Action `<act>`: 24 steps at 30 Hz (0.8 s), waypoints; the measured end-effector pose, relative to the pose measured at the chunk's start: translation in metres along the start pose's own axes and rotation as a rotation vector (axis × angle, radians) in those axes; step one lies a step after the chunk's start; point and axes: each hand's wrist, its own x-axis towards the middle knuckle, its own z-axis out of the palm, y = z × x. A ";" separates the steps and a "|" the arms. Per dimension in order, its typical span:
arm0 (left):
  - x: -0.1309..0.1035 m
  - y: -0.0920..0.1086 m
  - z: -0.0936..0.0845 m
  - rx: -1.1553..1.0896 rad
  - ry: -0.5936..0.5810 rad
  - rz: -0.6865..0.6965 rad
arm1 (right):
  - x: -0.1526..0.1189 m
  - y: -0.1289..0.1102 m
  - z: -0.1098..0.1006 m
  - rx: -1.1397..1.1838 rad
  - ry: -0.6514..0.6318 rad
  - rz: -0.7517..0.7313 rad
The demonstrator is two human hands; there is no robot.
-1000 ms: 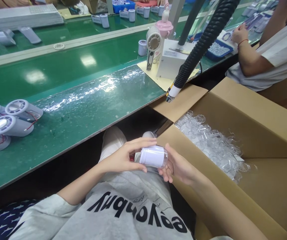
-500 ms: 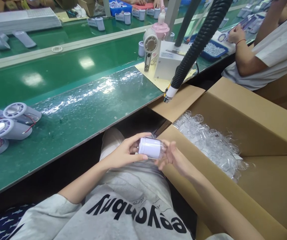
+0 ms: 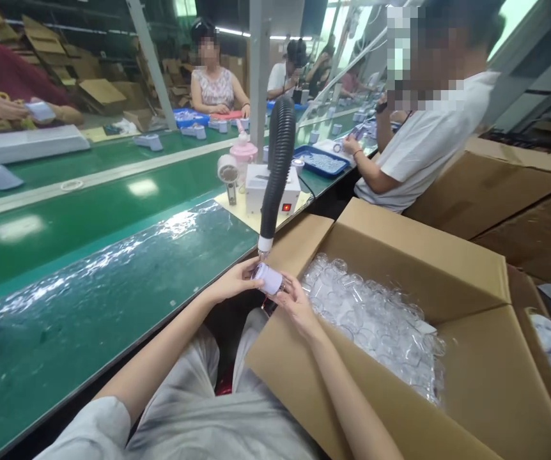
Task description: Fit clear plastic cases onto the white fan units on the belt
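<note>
Between my two hands is a pale lilac fan housing [image 3: 270,280] with a clear plastic cover around it. My left hand [image 3: 238,280] grips its left end, thumb along the near side. At the other end, the fingers of my right hand [image 3: 298,303] are wrapped round the clear part. Right above the housing sits the white nozzle [image 3: 264,244] of a black corrugated hose [image 3: 277,172], close to or touching its upper edge; I cannot tell which. Thin dark and red bits show just below the housing.
An open cardboard box [image 3: 477,377] with many clear plastic covers [image 3: 376,319] stands at my right. Behind the nozzle are a white machine [image 3: 256,191], a handheld fan [image 3: 228,176] and a pink bottle [image 3: 243,152]. A co-worker [image 3: 429,140] sits beyond, near a blue tray [image 3: 323,161].
My hands have carried the housing forward and up to the hose nozzle. My right hand has closed on its end. The view has tilted up, showing more people.
</note>
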 end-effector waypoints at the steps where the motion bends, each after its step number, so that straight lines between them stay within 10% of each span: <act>1: 0.005 0.000 -0.002 0.013 -0.009 -0.006 | 0.004 0.000 -0.001 0.004 0.006 -0.006; 7: -0.010 -0.001 -0.008 0.048 0.020 -0.027 | 0.011 -0.005 0.001 -0.032 -0.027 -0.002; 17: -0.116 0.032 0.037 -0.002 0.051 -0.088 | -0.056 -0.055 0.023 -0.376 -0.319 0.055; 24: -0.154 0.033 0.059 -0.260 0.057 -0.162 | -0.082 -0.065 0.031 -0.657 -0.529 -0.378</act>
